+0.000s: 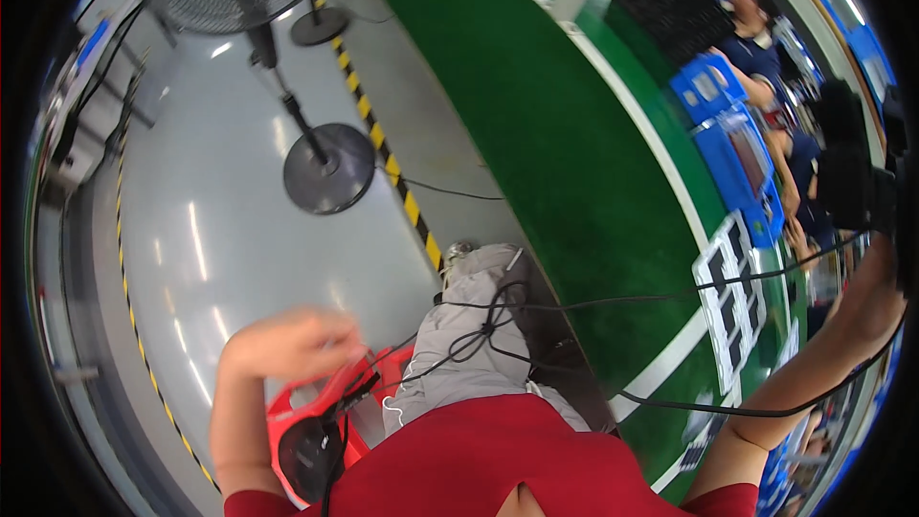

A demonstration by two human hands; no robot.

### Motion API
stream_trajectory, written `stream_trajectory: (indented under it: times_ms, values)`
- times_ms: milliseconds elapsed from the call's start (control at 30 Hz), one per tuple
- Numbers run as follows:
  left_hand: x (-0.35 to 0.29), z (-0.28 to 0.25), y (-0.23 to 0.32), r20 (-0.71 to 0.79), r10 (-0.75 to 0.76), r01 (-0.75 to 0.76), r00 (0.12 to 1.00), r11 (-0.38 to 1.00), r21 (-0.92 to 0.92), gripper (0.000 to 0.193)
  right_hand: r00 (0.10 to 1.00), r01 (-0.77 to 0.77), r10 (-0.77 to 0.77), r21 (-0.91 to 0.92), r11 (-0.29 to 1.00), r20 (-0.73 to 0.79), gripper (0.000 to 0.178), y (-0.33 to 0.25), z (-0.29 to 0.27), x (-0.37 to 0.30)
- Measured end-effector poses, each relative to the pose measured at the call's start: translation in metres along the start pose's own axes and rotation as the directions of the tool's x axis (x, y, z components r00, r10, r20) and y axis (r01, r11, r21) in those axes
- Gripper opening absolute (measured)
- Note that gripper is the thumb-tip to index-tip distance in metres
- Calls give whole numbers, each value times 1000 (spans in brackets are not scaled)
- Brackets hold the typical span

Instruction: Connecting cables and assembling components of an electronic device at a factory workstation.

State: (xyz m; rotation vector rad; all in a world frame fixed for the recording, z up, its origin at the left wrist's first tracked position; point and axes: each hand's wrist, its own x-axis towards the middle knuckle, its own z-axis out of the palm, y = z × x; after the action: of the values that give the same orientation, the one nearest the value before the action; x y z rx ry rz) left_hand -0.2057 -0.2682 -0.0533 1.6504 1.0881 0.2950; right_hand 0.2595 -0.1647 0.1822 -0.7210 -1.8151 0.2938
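My left hand [302, 343] hangs in the air over a red plastic seat or crate [292, 404]. Its fingers are bent toward my lap and smeared by motion, and I make out nothing in them. A black rounded object [311, 455] sits on the red plastic with a cable beside it. My right hand [873, 292] is raised at the far right rim, against a dark device [847, 158]; its fingers are hidden there. A tangled black cable [483, 325] lies across my grey trouser leg [459, 364] and stretches right toward the raised arm.
A green-topped table [536, 124] runs along my right, bearing a white tray with black slots [728, 297] and blue bins [732, 158]. Co-workers [756, 48] sit beyond it. A standing fan [330, 168] is ahead on the grey floor, beside yellow-black tape [378, 139].
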Motion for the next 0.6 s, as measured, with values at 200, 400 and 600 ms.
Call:
stream_trajectory:
  times_ms: [200,400,600]
  values:
    - [147,-11,134,-73,620,-620,781,758,-202,8,983,-51,11,-220,974,-181,35,-7,75,-35]
    - [179,6,157,-170,484,-500,858,713,-491,7,919,-310,282,-66,948,-276,29,0,77,-90]
    - [194,21,197,-376,854,-871,359,451,194,16,909,-382,361,-73,921,-208,28,8,78,-123]
